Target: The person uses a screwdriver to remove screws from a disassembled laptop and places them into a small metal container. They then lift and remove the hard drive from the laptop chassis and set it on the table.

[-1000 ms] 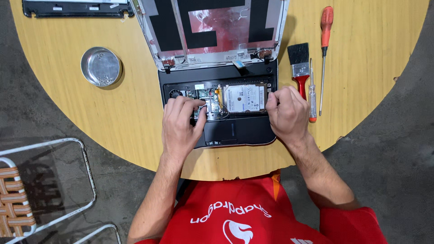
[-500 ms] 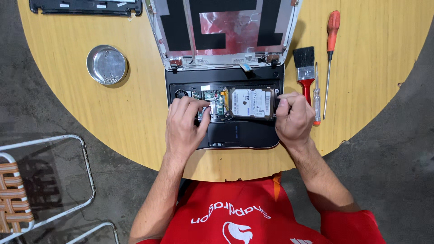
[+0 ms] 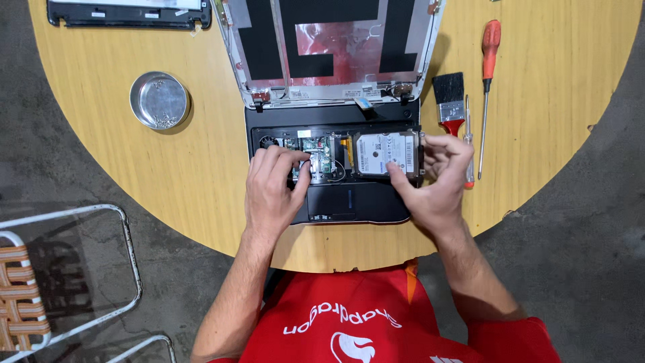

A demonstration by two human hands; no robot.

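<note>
1. Small laptop (image 3: 332,168) lying opened up near the front edge of the worktop (image 3: 121,168), keyboard cover already off, innards exposed.
2. Lid (image 3: 332,47) folded flat back, screen panel gone from it; bare shielding and black tape showing. Detached black bezel frame (image 3: 127,13) parked at the far left edge.
3. Hard drive (image 3: 386,153) seated in its bay at the right of the chassis, label up; circuit board (image 3: 316,156) just left of it, both not yet out.
4. Left hand (image 3: 272,188) pressed flat on the chassis, fingertips on the board area; nothing clamped, fingers loosely together.
5. Right hand (image 3: 437,178) at the drive's right edge, thumb on the lower corner, fingers curled above; grip closing on the drive's edge, lift not evident.
6. Judged: roughly midway through a strip-down. Covers off, drive and board left to remove.
7. Round metal dish (image 3: 160,101) to the left, a few small screws inside.
8. Right of the laptop: black-bristled brush with red ferrule (image 3: 449,97), small screwdriver (image 3: 468,151) just beside the right hand, long orange-handled screwdriver (image 3: 486,81) farther out.
9. Round, pale wood-grain top; a chip on the right rim.
10. Grey concrete floor (image 3: 591,255), stained. Metal-framed chair with woven straps (image 3: 40,282) at lower left.
</note>
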